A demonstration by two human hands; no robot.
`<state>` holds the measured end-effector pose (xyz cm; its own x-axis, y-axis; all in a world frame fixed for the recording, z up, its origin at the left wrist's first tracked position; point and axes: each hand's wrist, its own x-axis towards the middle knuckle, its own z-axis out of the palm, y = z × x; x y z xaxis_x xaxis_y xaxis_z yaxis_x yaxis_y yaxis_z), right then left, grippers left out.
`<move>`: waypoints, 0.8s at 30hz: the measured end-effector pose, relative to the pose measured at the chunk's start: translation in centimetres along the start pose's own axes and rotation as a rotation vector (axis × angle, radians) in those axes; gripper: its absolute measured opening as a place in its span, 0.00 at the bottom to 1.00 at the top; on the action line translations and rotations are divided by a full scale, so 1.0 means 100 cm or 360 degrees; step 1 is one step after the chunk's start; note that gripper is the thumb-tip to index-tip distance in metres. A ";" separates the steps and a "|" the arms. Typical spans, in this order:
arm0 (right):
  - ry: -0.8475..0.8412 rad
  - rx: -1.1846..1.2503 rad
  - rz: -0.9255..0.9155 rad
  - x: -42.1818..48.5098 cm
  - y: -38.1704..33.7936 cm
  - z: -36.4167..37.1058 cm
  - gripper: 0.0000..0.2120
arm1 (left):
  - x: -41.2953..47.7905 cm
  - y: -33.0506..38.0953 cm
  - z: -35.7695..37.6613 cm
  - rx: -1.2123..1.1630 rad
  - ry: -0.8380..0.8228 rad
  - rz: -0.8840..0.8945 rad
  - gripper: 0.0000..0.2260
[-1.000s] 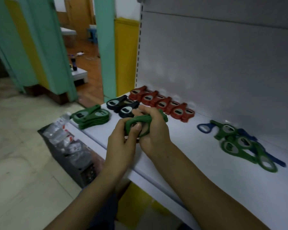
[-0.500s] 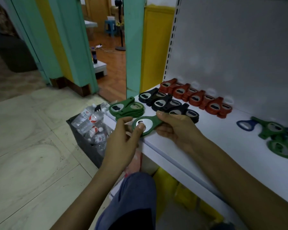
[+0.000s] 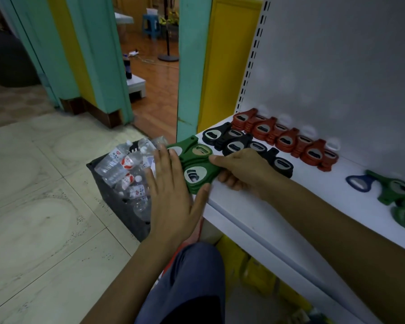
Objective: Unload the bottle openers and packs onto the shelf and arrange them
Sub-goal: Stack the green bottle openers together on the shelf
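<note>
Head view: the left hand (image 3: 171,195) covers the left edge of the green stack (image 3: 194,164) of bottle openers, so how far the stack reaches past the shelf's (image 3: 255,206) left edge cannot be seen. How many openers it holds is also hard to count. The right hand (image 3: 243,171) hides the near end of the black openers (image 3: 234,143). A green pile (image 3: 398,190) far along the shelf is cut off by the right frame edge, with a blue opener (image 3: 358,182) just beside it.

The green stack lies at the shelf's front left corner, between the two hands. The left hand is flat with straight fingers against the stack's left side, its thumb along the shelf's front edge. The right hand pinches the stack's right side, thumb on top and fingers curled below. Red openers (image 3: 288,139) line the back edge. A crate (image 3: 126,169) of water bottles stands on the floor, partly behind the left hand.
</note>
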<state>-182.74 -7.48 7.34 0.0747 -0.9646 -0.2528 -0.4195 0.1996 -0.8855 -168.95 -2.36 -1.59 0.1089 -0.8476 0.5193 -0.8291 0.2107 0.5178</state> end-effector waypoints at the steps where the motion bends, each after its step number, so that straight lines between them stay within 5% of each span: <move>1: 0.0008 -0.0008 -0.0010 0.001 0.000 0.000 0.17 | 0.001 -0.001 0.001 -0.0001 0.0006 0.0005 0.36; 10: -0.0026 -0.0078 -0.0049 0.011 -0.005 0.000 0.11 | 0.009 -0.002 0.006 0.0020 -0.0048 0.0061 0.31; 24: 0.0053 -0.0096 -0.0192 0.013 0.002 0.000 0.13 | 0.011 -0.001 -0.003 -0.0028 -0.0053 0.0099 0.24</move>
<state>-182.72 -8.64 6.80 0.0980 -0.9864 -0.1321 -0.4631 0.0723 -0.8834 -168.58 -3.16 -0.85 0.0388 -0.8482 0.5282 -0.8239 0.2720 0.4973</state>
